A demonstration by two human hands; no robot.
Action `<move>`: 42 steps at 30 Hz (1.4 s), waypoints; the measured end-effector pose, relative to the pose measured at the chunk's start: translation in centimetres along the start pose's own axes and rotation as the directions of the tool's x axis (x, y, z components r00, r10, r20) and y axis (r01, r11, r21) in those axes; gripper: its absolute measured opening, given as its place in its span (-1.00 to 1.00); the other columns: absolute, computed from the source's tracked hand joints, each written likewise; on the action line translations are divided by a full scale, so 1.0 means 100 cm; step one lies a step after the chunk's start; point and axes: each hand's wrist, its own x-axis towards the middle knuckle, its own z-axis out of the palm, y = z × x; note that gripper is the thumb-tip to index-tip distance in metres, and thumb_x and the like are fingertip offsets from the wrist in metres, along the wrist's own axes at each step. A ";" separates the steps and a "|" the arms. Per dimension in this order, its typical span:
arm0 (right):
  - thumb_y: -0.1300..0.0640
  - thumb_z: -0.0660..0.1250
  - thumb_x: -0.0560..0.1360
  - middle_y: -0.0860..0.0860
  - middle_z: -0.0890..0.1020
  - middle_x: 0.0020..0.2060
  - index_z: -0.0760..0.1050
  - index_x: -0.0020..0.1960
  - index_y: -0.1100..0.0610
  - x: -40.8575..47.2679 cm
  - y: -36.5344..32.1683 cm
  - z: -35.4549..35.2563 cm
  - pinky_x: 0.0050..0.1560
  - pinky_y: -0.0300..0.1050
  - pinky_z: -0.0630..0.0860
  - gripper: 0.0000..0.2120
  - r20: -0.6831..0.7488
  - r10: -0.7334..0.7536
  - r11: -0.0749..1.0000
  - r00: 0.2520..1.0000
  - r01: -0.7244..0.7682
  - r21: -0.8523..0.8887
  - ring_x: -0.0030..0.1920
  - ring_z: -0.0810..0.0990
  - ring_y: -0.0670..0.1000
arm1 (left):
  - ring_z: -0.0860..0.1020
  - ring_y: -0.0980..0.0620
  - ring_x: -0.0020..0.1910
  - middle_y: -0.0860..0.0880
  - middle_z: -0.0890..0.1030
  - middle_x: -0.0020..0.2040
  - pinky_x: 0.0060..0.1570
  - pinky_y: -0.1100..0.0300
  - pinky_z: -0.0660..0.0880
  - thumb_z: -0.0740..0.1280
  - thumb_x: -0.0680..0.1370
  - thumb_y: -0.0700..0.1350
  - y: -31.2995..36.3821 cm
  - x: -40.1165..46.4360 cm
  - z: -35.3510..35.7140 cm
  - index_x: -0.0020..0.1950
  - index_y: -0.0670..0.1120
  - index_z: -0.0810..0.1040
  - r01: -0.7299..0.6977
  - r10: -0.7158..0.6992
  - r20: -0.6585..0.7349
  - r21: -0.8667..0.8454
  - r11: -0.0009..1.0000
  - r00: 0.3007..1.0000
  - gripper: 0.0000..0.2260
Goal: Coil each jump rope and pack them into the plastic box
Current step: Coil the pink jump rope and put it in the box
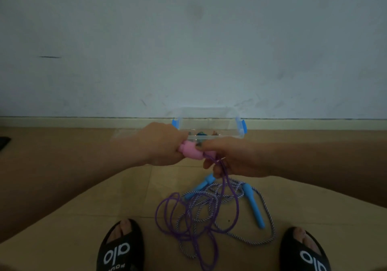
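Observation:
My left hand [161, 142] grips the pink handles [191, 150] of a jump rope. My right hand [228, 157] pinches the same handles where the purple cord [225, 184] leaves them. That cord hangs down into loose loops on the floor [167, 216]. Under it lies a second rope with a striped white-and-purple cord [266, 210] and two blue handles [252, 203]. A clear plastic box [209, 124] with blue clips stands just beyond my hands, by the wall. Something dark, partly hidden, lies inside it.
The wall and its skirting [83, 122] run right behind the box. My two feet in black slides [121, 247] stand at the bottom, either side of the ropes. A dark object [4, 142] lies at the far left edge. The floor is tiled.

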 end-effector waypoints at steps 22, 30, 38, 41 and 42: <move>-0.45 0.06 0.46 0.00 0.28 -0.53 0.59 -0.25 0.17 0.028 -0.004 -0.012 -0.44 -0.20 0.27 -0.29 -0.215 -0.119 0.878 0.969 0.002 -0.480 -0.51 0.25 -0.01 | 0.60 0.05 -0.13 0.09 0.65 -0.05 -0.12 0.11 0.56 0.25 0.48 0.14 0.011 0.014 0.007 0.08 0.15 0.54 0.020 -0.016 0.022 -0.238 0.971 1.000 -0.77; -0.32 0.28 0.48 -0.05 0.73 -0.19 0.53 0.18 0.01 0.021 -0.002 -0.004 -0.41 -0.23 0.30 -0.53 -0.039 -0.044 0.926 0.998 0.026 -0.377 -0.45 0.26 -0.09 | 0.59 0.01 -0.19 0.05 0.62 -0.13 -0.21 0.14 0.52 0.23 0.46 0.27 0.013 0.011 0.011 -0.07 0.09 0.37 0.089 -0.099 -0.085 -0.123 0.988 0.991 -0.73; -0.04 0.31 0.56 0.02 0.65 -0.33 0.53 0.12 0.15 0.013 -0.003 -0.014 -0.53 -0.27 0.13 -0.72 -0.066 -0.130 0.981 0.989 0.118 -0.154 -0.50 0.19 -0.12 | 0.53 0.06 -0.24 0.13 0.49 -0.24 -0.27 0.16 0.43 0.34 0.41 0.21 0.016 0.005 0.009 -0.08 0.18 0.26 0.037 -0.083 -0.136 -0.311 0.950 0.987 -0.72; -0.09 0.29 0.57 0.12 0.71 -0.21 0.52 0.19 0.10 0.013 -0.002 -0.016 -0.51 -0.24 0.16 -0.68 -0.109 -0.166 0.970 0.980 0.142 -0.200 -0.51 0.22 -0.11 | 0.49 0.05 -0.25 0.12 0.47 -0.22 -0.28 0.16 0.39 0.34 0.44 0.09 0.016 0.004 0.007 -0.02 0.10 0.29 0.005 -0.052 -0.133 -0.330 0.944 0.990 -0.74; -0.10 0.28 0.57 0.13 0.71 -0.22 0.52 0.19 0.07 0.014 -0.002 -0.017 -0.51 -0.24 0.17 -0.68 -0.129 -0.184 0.965 0.974 0.154 -0.213 -0.52 0.23 -0.12 | 0.48 0.05 -0.26 0.12 0.46 -0.22 -0.29 0.16 0.36 0.33 0.46 0.08 0.017 0.004 0.006 -0.01 0.07 0.29 0.008 -0.054 -0.133 -0.329 0.944 0.990 -0.74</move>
